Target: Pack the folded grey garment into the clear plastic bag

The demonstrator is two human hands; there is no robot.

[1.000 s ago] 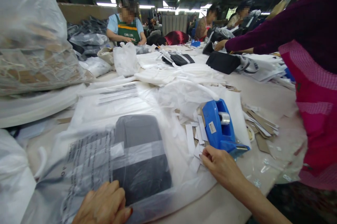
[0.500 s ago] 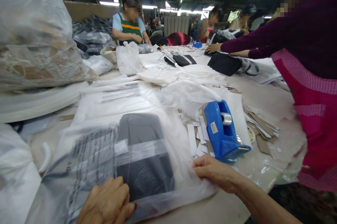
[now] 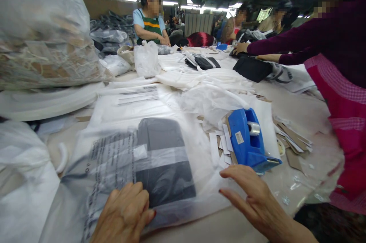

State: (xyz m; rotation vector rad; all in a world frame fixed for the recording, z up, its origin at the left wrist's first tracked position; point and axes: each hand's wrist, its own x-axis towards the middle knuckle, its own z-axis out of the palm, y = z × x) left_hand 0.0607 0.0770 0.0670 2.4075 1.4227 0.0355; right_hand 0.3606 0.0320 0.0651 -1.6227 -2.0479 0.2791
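Left hand (image 3: 124, 214) flat, pinning bag (image 3: 148, 159) lower centre; right hand (image 3: 251, 195) open, empty, below dispenser (image 3: 248, 140). Smooth flap first, tape after.

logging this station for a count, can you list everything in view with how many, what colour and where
clear plastic bag: one, printed text, table front, under both hands
folded dark item: one, grey-black, inside that bag
tape dispenser: one, blue, right of the bag
paper strips: several, white, beside the dispenser
cardboard scraps: several, brown, right of the dispenser
big filled bag: one, clear, far left
black pouch: one, mid table
co-workers: at least four, far side and right
left hand: flat on the bag
right hand: open, on the bag's right edge
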